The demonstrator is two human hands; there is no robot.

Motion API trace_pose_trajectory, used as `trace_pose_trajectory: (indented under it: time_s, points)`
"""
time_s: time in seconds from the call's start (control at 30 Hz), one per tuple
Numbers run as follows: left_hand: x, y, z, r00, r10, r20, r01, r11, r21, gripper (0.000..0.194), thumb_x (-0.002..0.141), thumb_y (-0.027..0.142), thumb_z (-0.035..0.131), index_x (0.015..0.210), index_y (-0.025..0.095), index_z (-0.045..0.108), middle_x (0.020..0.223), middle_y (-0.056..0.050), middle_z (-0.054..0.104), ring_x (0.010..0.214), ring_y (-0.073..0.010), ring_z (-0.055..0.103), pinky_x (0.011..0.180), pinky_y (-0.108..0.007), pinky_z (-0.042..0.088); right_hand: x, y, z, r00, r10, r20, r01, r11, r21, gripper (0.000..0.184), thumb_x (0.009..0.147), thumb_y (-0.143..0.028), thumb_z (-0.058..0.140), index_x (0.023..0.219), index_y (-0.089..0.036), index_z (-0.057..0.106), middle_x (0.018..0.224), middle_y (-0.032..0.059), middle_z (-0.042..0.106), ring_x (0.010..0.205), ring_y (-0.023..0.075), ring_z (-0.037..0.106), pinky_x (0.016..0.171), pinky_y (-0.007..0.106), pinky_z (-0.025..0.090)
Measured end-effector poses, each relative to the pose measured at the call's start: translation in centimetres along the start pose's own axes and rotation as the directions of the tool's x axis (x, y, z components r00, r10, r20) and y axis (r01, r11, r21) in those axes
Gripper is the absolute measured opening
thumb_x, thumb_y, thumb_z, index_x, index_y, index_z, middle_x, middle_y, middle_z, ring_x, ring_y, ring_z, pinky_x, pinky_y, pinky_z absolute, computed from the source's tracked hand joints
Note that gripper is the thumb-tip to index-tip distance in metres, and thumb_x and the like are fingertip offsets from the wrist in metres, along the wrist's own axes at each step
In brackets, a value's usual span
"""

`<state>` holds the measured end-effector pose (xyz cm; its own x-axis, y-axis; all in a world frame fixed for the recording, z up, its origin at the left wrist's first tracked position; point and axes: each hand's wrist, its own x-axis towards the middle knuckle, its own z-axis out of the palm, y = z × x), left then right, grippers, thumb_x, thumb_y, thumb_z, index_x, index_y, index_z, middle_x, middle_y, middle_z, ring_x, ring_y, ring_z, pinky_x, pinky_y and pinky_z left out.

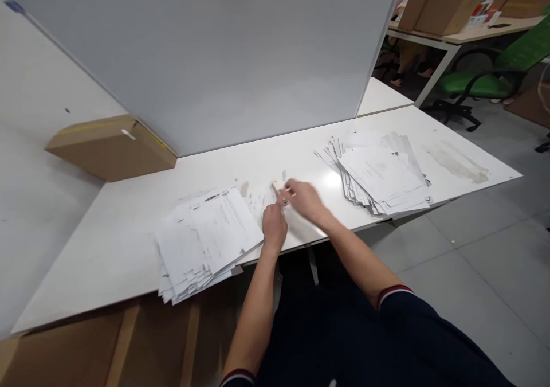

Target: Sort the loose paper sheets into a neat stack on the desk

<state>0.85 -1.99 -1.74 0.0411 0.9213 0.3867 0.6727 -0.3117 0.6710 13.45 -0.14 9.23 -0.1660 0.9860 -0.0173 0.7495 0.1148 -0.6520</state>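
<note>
Both hands meet at the middle of the white table, between two paper stacks. My left hand (274, 226) is closed, its fingertips against a small, narrow, pale beige object (275, 187) lying on the tabletop; its kind is too small to make out. Just to the right, my right hand (306, 200) has its fingers pinched together, somewhat blurred, over the near end of that object. Whatever sits between those fingers is hidden. A left stack of printed sheets (210, 232) lies beside my left hand, and a fanned right stack of printed sheets (382, 175) lies beyond my right hand.
A large whiteboard panel (258, 60) rises along the back edge of the table (116, 249). One cardboard box (112, 149) stands at the back left. Cardboard boxes (64, 347) sit below the front edge. A green chair (481, 83) and another desk with boxes are at the right.
</note>
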Motion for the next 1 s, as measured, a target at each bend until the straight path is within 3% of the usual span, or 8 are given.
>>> trace_pose_trajectory:
  time_s: [0.1,0.17,0.4,0.53,0.7,0.8,0.9,1.0]
  points:
    - [-0.3,0.4,-0.2,1.0,0.025,0.013,-0.026,0.991,0.128,0.049,0.086,0.013,0.032,0.134,0.02,0.042,0.097,-0.011,0.057,0.092,-0.0226,0.05,0.085,-0.038,0.042,0.1,7.2,-4.6,0.898,0.174,-0.403,-0.296,0.918,-0.264,0.033,0.089,-0.033,0.045,0.114,-0.014,0.053,0.117,0.0183,0.056,0.107,0.0286,0.05,0.083,0.038,0.038]
    - [-0.3,0.6,-0.3,1.0,0.029,0.003,-0.029,0.99,0.135,0.05,0.086,0.013,0.032,0.135,0.019,0.041,0.098,-0.012,0.057,0.093,-0.0225,0.05,0.085,-0.038,0.043,0.6,11.3,-6.2,0.816,0.227,-0.533,-0.448,0.829,-0.333,0.048,0.084,-0.034,0.053,0.125,-0.011,0.044,0.135,0.0226,0.041,0.121,0.033,0.037,0.089,0.044,0.034]
    - [-0.2,-0.1,-0.9,0.965,-0.213,-0.153,0.165,0.946,-0.28,0.042,0.085,0.024,0.042,0.126,0.02,0.051,0.093,-0.006,0.06,0.075,-0.013,0.056,0.072,-0.028,0.047,1.5,16.5,-5.3,0.751,0.364,-0.551,-0.575,0.77,-0.275,0.036,0.083,-0.035,0.048,0.108,-0.012,0.057,0.115,0.0166,0.056,0.108,0.0302,0.043,0.089,0.042,0.029]
    - [-0.1,-0.5,-1.2,0.893,-0.399,-0.209,0.207,0.775,-0.596,0.042,0.081,0.027,0.051,0.122,0.019,0.052,0.088,-0.004,0.059,0.064,-0.0082,0.056,0.064,-0.023,0.048,1.5,16.4,-5.6,0.738,0.362,-0.569,-0.562,0.796,-0.223,0.033,0.087,-0.032,0.04,0.102,-0.015,0.064,0.116,0.0151,0.057,0.106,0.0302,0.045,0.088,0.042,0.03]
    - [-0.4,0.8,-1.5,0.922,-0.342,-0.182,0.146,0.742,-0.654,0.041,0.079,0.032,0.058,0.117,0.018,0.055,0.088,-0.004,0.061,0.069,-0.0094,0.059,0.07,-0.025,0.05,-1.8,11.8,-6.8,0.806,0.224,-0.548,-0.447,0.837,-0.315,0.036,0.092,-0.027,0.029,0.091,-0.015,0.063,0.095,0.0156,0.063,0.086,0.0266,0.054,0.073,0.036,0.034]
    - [-0.7,2.2,-1.5,0.954,-0.3,0.006,0.199,0.62,-0.759,0.062,0.073,0.038,0.067,0.128,0.021,0.046,0.109,-0.009,0.061,0.089,-0.0142,0.062,0.082,-0.029,0.049,-6.2,7.0,-6.8,0.919,0.096,-0.382,-0.182,0.964,-0.196,0.035,0.094,-0.037,0.03,0.083,-0.019,0.058,0.064,0.0056,0.056,0.057,0.0172,0.048,0.057,0.029,0.032]
    - [-0.9,3.6,-1.7,0.934,-0.261,0.243,0.334,0.401,-0.853,0.072,0.064,0.048,0.072,0.126,0.02,0.05,0.118,-0.012,0.06,0.106,-0.0229,0.058,0.089,-0.035,0.048,-9.8,3.6,-6.7,0.966,-0.033,-0.257,0.06,0.993,0.099,0.037,0.092,-0.046,0.035,0.069,-0.021,0.051,0.057,-0.0004,0.047,0.051,0.0125,0.041,0.052,0.025,0.031]
    - [-0.9,4.6,-2.2,0.867,-0.292,0.404,0.475,0.238,-0.847,0.056,0.06,0.049,0.075,0.104,0.015,0.065,0.102,-0.012,0.069,0.104,-0.0273,0.06,0.089,-0.039,0.049,-10.1,3.8,-7.1,0.996,-0.034,-0.081,0.062,0.925,0.374,0.042,0.089,-0.052,0.036,0.066,-0.02,0.052,0.061,0.0002,0.053,0.055,0.0123,0.047,0.052,0.025,0.035]
